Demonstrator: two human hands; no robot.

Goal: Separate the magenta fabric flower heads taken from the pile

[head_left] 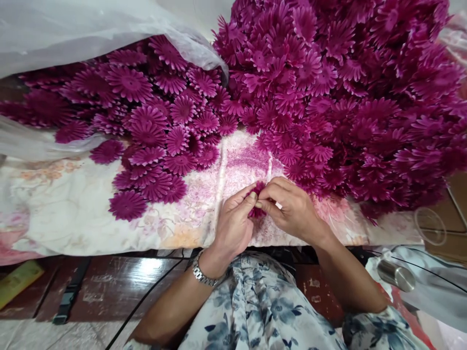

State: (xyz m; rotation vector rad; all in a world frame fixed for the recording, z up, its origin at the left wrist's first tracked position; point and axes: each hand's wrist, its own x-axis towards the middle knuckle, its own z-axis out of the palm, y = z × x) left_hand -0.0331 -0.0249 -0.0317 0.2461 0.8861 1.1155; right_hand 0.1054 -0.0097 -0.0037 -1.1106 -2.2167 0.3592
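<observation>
Heaped from twelve to three o'clock: a big pile of magenta fabric flowers [346,92]. Spread flat toward ten o'clock: a smaller batch of flowers [153,126] on the floral cloth [73,214]. At centre, pinched between left hand [233,226] and right hand [292,209]: one flower piece [256,200], apparently mid-assembly. Next, probably: fingertip precision to finish this piece.

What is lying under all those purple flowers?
A pale floral cloth shows beneath the purple flowers, dusted with purple specks near both hands. Clear plastic sheeting drapes the left pile. Whatever lies under the cloth is hidden.
</observation>
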